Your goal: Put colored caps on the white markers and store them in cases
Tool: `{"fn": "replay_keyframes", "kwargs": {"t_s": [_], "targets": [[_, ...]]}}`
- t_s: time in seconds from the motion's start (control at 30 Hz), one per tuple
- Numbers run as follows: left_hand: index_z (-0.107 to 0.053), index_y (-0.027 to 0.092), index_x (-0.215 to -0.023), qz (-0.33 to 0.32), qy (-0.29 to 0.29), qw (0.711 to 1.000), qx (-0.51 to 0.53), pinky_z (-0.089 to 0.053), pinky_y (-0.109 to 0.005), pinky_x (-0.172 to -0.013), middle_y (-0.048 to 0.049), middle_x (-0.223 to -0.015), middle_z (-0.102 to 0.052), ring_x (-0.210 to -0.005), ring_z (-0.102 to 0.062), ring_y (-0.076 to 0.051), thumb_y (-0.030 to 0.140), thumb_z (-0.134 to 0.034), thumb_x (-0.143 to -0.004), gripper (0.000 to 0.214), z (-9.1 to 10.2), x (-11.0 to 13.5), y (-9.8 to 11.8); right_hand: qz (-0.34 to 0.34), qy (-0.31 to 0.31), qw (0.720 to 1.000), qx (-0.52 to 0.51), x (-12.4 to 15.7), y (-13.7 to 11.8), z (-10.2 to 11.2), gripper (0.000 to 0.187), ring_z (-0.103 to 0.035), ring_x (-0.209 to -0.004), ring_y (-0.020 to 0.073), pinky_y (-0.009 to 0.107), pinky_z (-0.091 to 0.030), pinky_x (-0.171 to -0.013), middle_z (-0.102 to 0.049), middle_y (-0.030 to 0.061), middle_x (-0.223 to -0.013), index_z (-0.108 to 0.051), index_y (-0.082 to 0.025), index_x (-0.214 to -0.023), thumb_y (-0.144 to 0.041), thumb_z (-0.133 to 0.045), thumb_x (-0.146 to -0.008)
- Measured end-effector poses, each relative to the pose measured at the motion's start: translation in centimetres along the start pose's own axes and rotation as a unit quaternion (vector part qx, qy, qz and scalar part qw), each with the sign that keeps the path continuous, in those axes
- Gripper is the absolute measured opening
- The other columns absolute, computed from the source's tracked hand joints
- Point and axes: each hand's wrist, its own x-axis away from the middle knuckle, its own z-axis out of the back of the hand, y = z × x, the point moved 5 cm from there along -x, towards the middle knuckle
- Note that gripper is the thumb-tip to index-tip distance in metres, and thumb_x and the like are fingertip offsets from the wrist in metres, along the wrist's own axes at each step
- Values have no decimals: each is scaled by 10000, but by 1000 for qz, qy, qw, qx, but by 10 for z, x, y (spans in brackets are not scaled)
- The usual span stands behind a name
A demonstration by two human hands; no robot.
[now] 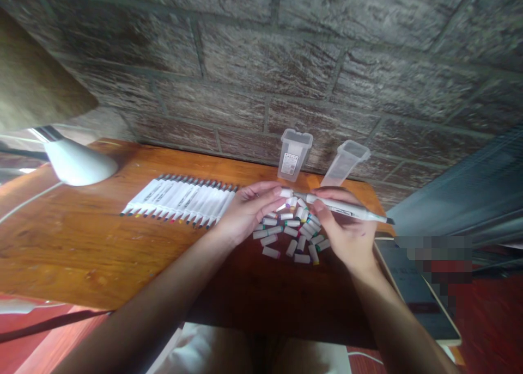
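Observation:
My right hand (pixel 345 221) grips a white marker pen (pixel 347 208) by its barrel, with a dark chisel tip bare at the right end and a grey section at the left end. Between the thumb and fingers of my left hand (pixel 251 208) is a white marker cap (pixel 286 192), close to the marker's left end; whether the two touch I cannot tell. Below both hands lies a loose pile of white caps (pixel 291 231) with coloured ends. A row of uncapped white markers (pixel 180 200) lies side by side to the left of my left hand, partly hidden behind it.
Two clear plastic containers (pixel 289 161) (pixel 344 164) stand at the table's back, by the stone wall (pixel 253 63). On the left is a lamp with a white base (pixel 79 159). A dark-screened tablet (pixel 417 287) lies at the right edge of the wooden table (pixel 81 243).

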Motion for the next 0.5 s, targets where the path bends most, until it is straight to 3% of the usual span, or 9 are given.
{"fn": "replay_keyframes", "kwargs": {"t_s": [0.13, 0.33, 0.5], "targets": [[-777, 114, -857, 11, 11, 1000, 2, -593, -252, -898, -68, -872, -790, -804, -745, -130, 149, -885, -657, 230, 0, 0, -1, 43, 12, 998, 48, 0, -6, 0, 109, -701, -961, 218, 383, -557, -910, -740, 66, -1013, -713, -223, -975, -229, -705, -866], [-778, 120, -840, 22, 7, 1000, 2, -603, -201, -823, -62, -858, -793, -791, -749, -126, 150, -893, -645, 229, -1, 1, -2, 86, -21, 990, 106, 3, -14, -7, 125, -710, -939, 222, 391, -562, -895, -754, 57, -1010, -716, -248, -985, -205, -684, -872], [-780, 122, -836, 26, -10, 1000, 6, -607, -213, -835, -80, -876, -800, -818, -761, -150, 161, -891, -656, 214, 1, 0, -4, 126, 40, 980, 149, 2, -17, 3, 151, -705, -964, 232, 398, -550, -924, -747, 69, -1014, -714, -238, -1003, -179, -676, -869]]}}
